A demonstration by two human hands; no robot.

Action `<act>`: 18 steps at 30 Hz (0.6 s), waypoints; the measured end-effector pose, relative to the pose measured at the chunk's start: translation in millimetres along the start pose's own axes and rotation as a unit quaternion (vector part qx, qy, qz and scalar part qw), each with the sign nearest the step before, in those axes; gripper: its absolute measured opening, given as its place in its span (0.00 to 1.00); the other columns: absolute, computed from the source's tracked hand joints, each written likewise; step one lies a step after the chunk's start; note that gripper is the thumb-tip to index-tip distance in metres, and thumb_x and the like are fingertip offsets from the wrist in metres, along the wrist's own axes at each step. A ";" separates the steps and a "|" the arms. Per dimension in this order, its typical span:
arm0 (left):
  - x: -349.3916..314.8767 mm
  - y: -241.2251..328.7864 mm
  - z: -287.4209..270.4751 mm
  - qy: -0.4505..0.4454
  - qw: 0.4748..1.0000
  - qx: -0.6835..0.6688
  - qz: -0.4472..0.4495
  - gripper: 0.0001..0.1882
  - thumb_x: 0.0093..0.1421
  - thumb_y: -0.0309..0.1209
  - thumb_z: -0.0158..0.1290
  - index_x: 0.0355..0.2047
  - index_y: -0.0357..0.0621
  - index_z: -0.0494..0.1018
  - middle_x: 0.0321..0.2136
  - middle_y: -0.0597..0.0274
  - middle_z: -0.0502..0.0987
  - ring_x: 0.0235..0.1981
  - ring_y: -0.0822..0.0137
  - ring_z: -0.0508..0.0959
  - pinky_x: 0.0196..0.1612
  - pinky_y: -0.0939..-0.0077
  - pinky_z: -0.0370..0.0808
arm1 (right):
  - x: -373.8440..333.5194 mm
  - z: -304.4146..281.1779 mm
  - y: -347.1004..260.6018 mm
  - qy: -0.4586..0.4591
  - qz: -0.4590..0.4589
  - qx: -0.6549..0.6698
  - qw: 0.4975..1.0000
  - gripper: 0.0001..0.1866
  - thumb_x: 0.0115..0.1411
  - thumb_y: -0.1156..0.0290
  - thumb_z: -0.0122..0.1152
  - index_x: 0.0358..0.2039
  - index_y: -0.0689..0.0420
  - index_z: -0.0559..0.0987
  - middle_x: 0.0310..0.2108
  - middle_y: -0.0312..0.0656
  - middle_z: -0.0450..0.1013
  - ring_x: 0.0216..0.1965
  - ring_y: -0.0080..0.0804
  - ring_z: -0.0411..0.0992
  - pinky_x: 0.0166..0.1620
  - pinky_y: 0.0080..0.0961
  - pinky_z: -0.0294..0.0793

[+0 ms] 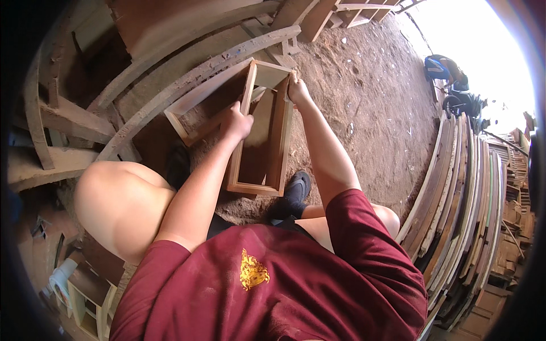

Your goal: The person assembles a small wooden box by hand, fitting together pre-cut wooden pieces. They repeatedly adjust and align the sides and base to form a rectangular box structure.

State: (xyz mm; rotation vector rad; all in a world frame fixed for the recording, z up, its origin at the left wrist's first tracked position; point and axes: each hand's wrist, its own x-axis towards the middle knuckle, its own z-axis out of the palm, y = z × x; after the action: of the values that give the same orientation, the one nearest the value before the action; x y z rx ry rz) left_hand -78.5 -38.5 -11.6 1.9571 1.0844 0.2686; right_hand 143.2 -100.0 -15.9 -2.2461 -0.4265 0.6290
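A long, open wooden box frame (282, 142) leans between my feet, its narrow far end tipped up and its open face toward me. My left hand (236, 122) is closed around the left rail, about midway along. At the far right corner my right hand (297, 91) is closed over the edge. A small pale bit shows under those fingers, too little to name. A second open wooden box (185, 128) lies on the ground just left of the frame, partly hidden by it and my left hand.
Curved wooden rails of a bench-like piece (199, 77) run close along the left. Brown dirt ground (358, 113) spreads to the right. A long stack of boards (460, 210) lies at far right, with a parked motorbike (463, 102) beyond. Small wooden frames (85, 295) stand at lower left.
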 end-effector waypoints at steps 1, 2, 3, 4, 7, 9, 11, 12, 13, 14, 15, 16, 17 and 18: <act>1.3 0.0 6.0 0.009 1.000 -0.007 0.008 0.28 0.48 0.34 0.51 0.49 0.32 0.68 0.42 0.34 0.76 0.45 0.41 0.76 0.50 0.55 0.73 | -9.3 -5.8 6.0 -0.005 0.000 -0.037 0.999 0.27 0.69 0.52 0.38 0.51 0.64 0.70 0.45 0.61 0.74 0.50 0.55 0.71 0.53 0.40 0.67; 1.2 -2.3 10.5 0.017 1.000 -0.013 0.012 0.27 0.47 0.34 0.51 0.48 0.32 0.69 0.42 0.34 0.76 0.45 0.41 0.76 0.49 0.55 0.73 | -27.7 -7.1 11.6 -0.006 -0.012 -0.025 1.000 0.29 0.68 0.49 0.38 0.51 0.64 0.70 0.46 0.61 0.73 0.51 0.55 0.71 0.53 0.39 0.68; 5.5 -5.6 8.6 -0.016 1.000 -0.004 -0.007 0.26 0.47 0.34 0.51 0.45 0.32 0.70 0.41 0.33 0.75 0.45 0.41 0.76 0.50 0.55 0.73 | -55.9 -3.8 13.2 -0.013 -0.024 -0.014 1.000 0.31 0.68 0.47 0.37 0.52 0.64 0.70 0.47 0.62 0.72 0.51 0.55 0.70 0.53 0.39 0.68; -0.3 -0.1 0.0 -0.005 1.000 -0.001 -0.020 0.24 0.46 0.33 0.50 0.44 0.31 0.70 0.41 0.32 0.75 0.45 0.41 0.76 0.50 0.55 0.73 | -80.1 1.0 18.6 -0.020 -0.038 -0.003 0.999 0.33 0.67 0.44 0.37 0.52 0.65 0.70 0.48 0.62 0.71 0.51 0.55 0.70 0.53 0.38 0.68; -3.0 4.5 6.8 0.004 1.000 0.000 0.029 0.25 0.46 0.34 0.50 0.43 0.30 0.70 0.41 0.32 0.75 0.45 0.40 0.76 0.50 0.55 0.73 | -127.1 7.9 93.4 -0.012 -0.098 0.020 0.995 0.26 0.69 0.52 0.39 0.50 0.64 0.70 0.43 0.56 0.73 0.48 0.43 0.71 0.52 0.34 0.67; -3.6 3.5 5.6 -0.005 1.000 0.007 0.015 0.25 0.46 0.34 0.50 0.44 0.30 0.70 0.41 0.32 0.75 0.45 0.40 0.75 0.51 0.55 0.73 | -178.8 15.2 110.5 -0.033 -0.100 0.068 0.992 0.22 0.71 0.58 0.38 0.51 0.64 0.69 0.41 0.51 0.72 0.45 0.36 0.69 0.51 0.31 0.67; -6.4 0.2 3.5 -0.003 1.000 0.008 0.005 0.26 0.46 0.34 0.49 0.45 0.30 0.69 0.42 0.31 0.74 0.46 0.40 0.75 0.51 0.56 0.72 | -232.1 16.3 110.5 -0.060 -0.073 0.089 0.992 0.21 0.71 0.60 0.38 0.53 0.63 0.66 0.41 0.49 0.71 0.44 0.32 0.68 0.51 0.29 0.67; -7.7 4.4 2.0 -0.013 1.000 0.006 0.003 0.27 0.46 0.34 0.49 0.45 0.30 0.69 0.43 0.31 0.74 0.47 0.40 0.75 0.52 0.56 0.72 | -249.7 14.8 114.6 -0.085 -0.065 0.116 0.987 0.22 0.71 0.59 0.38 0.55 0.63 0.64 0.42 0.49 0.71 0.44 0.32 0.68 0.51 0.29 0.67; -9.6 7.9 0.5 -0.022 1.000 0.003 -0.001 0.27 0.46 0.34 0.49 0.46 0.29 0.69 0.44 0.31 0.74 0.48 0.40 0.74 0.52 0.57 0.72 | -262.2 14.4 117.2 -0.069 -0.086 0.108 0.988 0.24 0.71 0.58 0.38 0.58 0.63 0.61 0.45 0.53 0.71 0.48 0.40 0.69 0.54 0.32 0.65; -10.6 9.7 -0.8 -0.024 1.000 0.006 -0.002 0.29 0.46 0.34 0.49 0.48 0.29 0.68 0.45 0.31 0.74 0.48 0.41 0.74 0.53 0.58 0.72 | -264.0 10.4 109.2 -0.073 -0.059 0.061 0.994 0.25 0.70 0.57 0.37 0.60 0.60 0.60 0.47 0.56 0.70 0.51 0.46 0.68 0.55 0.35 0.65; -10.5 9.3 -1.0 -0.024 1.000 0.009 -0.004 0.30 0.46 0.34 0.49 0.49 0.29 0.68 0.45 0.31 0.73 0.49 0.41 0.74 0.54 0.58 0.71 | -265.0 3.3 95.0 -0.078 -0.032 0.013 0.996 0.27 0.70 0.55 0.36 0.62 0.58 0.58 0.50 0.60 0.69 0.53 0.52 0.66 0.56 0.38 0.64; -10.2 8.4 -1.5 -0.025 1.000 0.012 -0.007 0.31 0.46 0.34 0.49 0.51 0.28 0.67 0.46 0.31 0.73 0.50 0.42 0.74 0.54 0.59 0.71 | -263.2 0.0 86.1 -0.084 -0.006 -0.034 0.996 0.28 0.69 0.53 0.35 0.64 0.55 0.56 0.52 0.63 0.68 0.56 0.59 0.65 0.58 0.42 0.63; -8.0 10.3 3.2 -0.024 1.000 0.007 0.003 0.33 0.46 0.34 0.49 0.52 0.28 0.66 0.46 0.31 0.73 0.50 0.42 0.74 0.55 0.59 0.71 | -245.4 7.0 105.5 -0.059 -0.049 -0.026 0.997 0.29 0.69 0.50 0.33 0.64 0.52 0.57 0.49 0.64 0.70 0.54 0.62 0.66 0.56 0.45 0.64; -2.2 1.0 6.4 -0.017 1.000 0.002 0.002 0.34 0.46 0.34 0.49 0.54 0.28 0.65 0.47 0.32 0.73 0.50 0.43 0.74 0.55 0.60 0.70 | -230.9 7.9 94.5 -0.056 -0.061 -0.012 0.996 0.27 0.69 0.52 0.34 0.62 0.56 0.59 0.50 0.63 0.70 0.54 0.61 0.66 0.56 0.43 0.64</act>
State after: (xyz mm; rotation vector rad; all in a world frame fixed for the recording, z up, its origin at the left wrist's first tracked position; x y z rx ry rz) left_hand -75.7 -44.2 -14.3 1.9614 1.0592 0.2340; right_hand -41.2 -268.3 -20.0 -2.1946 -0.6258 0.6913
